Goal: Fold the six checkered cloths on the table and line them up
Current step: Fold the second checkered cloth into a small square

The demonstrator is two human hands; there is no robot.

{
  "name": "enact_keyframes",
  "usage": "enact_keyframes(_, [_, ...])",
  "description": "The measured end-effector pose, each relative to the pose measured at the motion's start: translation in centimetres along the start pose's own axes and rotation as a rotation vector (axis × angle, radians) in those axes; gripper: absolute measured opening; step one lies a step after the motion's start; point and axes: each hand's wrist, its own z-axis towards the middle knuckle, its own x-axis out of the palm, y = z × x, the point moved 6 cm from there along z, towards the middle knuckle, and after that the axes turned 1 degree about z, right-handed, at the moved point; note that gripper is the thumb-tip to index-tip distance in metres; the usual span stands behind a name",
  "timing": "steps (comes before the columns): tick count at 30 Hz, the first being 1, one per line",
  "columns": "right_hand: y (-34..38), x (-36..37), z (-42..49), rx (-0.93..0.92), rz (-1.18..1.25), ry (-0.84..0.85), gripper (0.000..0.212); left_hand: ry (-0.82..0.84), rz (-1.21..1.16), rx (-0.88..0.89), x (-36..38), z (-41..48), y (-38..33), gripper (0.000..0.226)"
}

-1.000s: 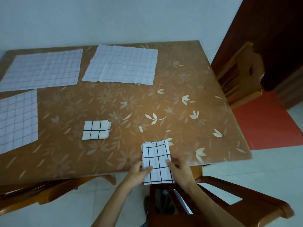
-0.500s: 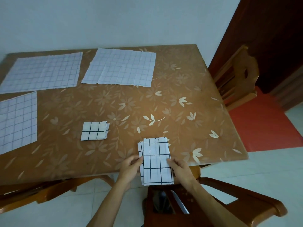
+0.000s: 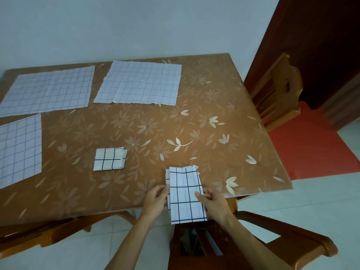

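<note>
A white checkered cloth folded into a narrow strip [image 3: 185,193] lies at the table's near edge, its lower end hanging past the edge. My left hand [image 3: 155,199] pinches its left side and my right hand [image 3: 212,201] pinches its right side. One small folded cloth [image 3: 109,159] sits on the table to the left. Three unfolded cloths lie flat: one at the back middle [image 3: 139,82], one at the back left [image 3: 48,90], one at the left edge [image 3: 18,149], partly out of view.
The brown table [image 3: 204,123] has a floral pattern. A wooden chair [image 3: 276,92] stands at its right side and another [image 3: 253,246] is below me at the near edge. A red mat [image 3: 311,145] covers the floor at right.
The strip has slid slightly toward the near edge and its layers now sit offset at the left. Both hands shifted a little along its sides, still holding it.
</note>
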Motion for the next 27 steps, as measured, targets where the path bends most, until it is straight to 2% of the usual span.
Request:
enact_keyframes(2, [-0.1,-0.2,0.1,-0.001,0.007,-0.018,0.015,0.024,0.016,0.019,0.1,-0.1,0.0,0.027])
enact_keyframes(5, [-0.2,-0.3,0.4,-0.002,-0.015,-0.032,0.016,0.067,0.085,0.098,0.3,-0.2,-0.1,0.014])
enact_keyframes(7, [-0.1,-0.4,0.6,-0.003,-0.034,-0.025,0.019,0.084,0.081,0.110,0.4,0.0,0.1,0.013])
enact_keyframes(9, [-0.1,-0.6,1.1,-0.018,-0.075,-0.028,0.024,0.077,0.077,0.101,0.2,0.4,0.3,0.012])
enact_keyframes(12, [0.5,-1.3,1.6,-0.063,-0.198,-0.087,0.021,0.052,0.084,0.051,0.0,1.7,0.9,0.013])
enact_keyframes(13, [0.7,-1.4,1.6,-0.095,-0.233,-0.087,0.028,0.044,0.076,0.024,-0.1,2.1,1.2,0.015])
enact_keyframes(16, [1.9,-1.4,1.2,-0.349,-0.517,0.017,0.052,0.029,0.028,-0.076,0.0,3.4,2.1,0.026])
enact_keyframes(18, [1.6,-1.5,1.4,-0.536,-0.784,0.066,0.052,0.024,0.005,-0.124,0.3,3.8,2.5,0.034])
enact_keyframes(20, [0.7,-1.6,1.8,-0.549,-0.926,0.101,0.045,0.013,0.007,-0.137,0.7,4.0,2.8,0.042])
enact_keyframes(23, [0.2,-1.6,2.7,-0.516,-0.939,0.071,0.039,-0.038,0.088,-0.062,0.8,3.7,2.5,0.042])
enact_keyframes(25, [0.4,-1.6,3.2,-0.499,-0.902,0.039,0.040,-0.068,0.160,0.079,0.7,3.2,1.8,0.038])
enact_keyframes(27, [0.3,-1.6,3.7,-0.483,-0.877,0.036,0.038,-0.066,0.318,0.275,0.5,2.2,1.2,0.043])
